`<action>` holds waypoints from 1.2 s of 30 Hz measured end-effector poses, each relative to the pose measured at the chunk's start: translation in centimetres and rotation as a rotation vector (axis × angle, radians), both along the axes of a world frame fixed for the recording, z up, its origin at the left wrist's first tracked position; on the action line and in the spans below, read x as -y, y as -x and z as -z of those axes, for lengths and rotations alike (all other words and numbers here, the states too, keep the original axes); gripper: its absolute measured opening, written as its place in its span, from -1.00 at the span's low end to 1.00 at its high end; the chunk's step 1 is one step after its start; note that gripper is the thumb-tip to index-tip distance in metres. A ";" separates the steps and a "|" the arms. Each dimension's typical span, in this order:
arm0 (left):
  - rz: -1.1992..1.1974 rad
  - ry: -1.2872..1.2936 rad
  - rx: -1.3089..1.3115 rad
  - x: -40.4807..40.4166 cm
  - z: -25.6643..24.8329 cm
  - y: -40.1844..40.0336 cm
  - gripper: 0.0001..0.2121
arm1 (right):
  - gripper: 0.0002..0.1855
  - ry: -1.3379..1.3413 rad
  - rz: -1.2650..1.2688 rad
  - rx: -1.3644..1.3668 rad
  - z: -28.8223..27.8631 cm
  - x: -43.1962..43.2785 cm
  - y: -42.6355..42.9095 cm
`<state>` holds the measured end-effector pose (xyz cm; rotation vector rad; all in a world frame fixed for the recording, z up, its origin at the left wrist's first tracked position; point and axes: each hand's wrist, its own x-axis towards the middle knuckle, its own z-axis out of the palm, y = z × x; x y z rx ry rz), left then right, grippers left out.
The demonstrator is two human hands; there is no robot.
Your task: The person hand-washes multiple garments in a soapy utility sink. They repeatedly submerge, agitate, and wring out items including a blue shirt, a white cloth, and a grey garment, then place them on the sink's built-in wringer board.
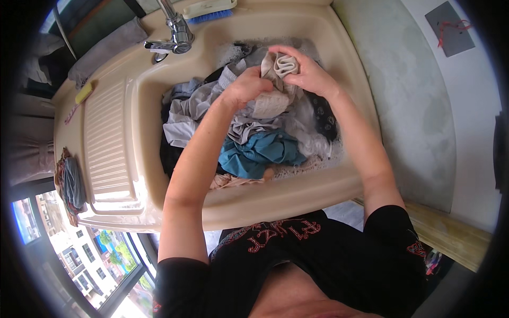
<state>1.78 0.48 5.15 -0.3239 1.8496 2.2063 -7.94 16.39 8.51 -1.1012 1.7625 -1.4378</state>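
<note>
Over a beige laundry sink [278,202], both my hands grip a wet off-white cloth [271,104]. My left hand [249,85] pinches its left side. Its folded upper part is bunched between the thumb and fingers of my right hand [308,71]. Beneath lie grey garments [191,109], a teal garment [262,153] and a peach cloth [234,181], in sudsy water. A dark patterned fabric [324,115] shows at the right of the basin. The lower part of the held cloth merges with the pile, so its extent is unclear.
A chrome faucet [179,37] stands at the back left, near a blue-bristled scrub brush [210,12]. Left of the basin are a ribbed washboard [109,139], a yellow-headed brush [84,93], a grey rolled cloth [107,49] and bunched cloths [72,185]. A wall [405,87] borders the right side.
</note>
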 end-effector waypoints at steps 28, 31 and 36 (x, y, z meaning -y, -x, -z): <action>-0.088 -0.114 -0.135 -1.4 -6.5 0.3 -0.63 | -0.40 0.088 0.218 -0.384 -0.5 0.2 0.3; -0.031 0.086 -0.306 -2.1 -7.5 0.6 -0.60 | -0.61 0.092 0.279 -0.316 -2.3 0.0 1.5; -0.182 0.274 -0.172 -1.1 -1.9 0.4 -0.49 | -0.62 -0.094 0.393 -0.687 4.2 1.8 2.1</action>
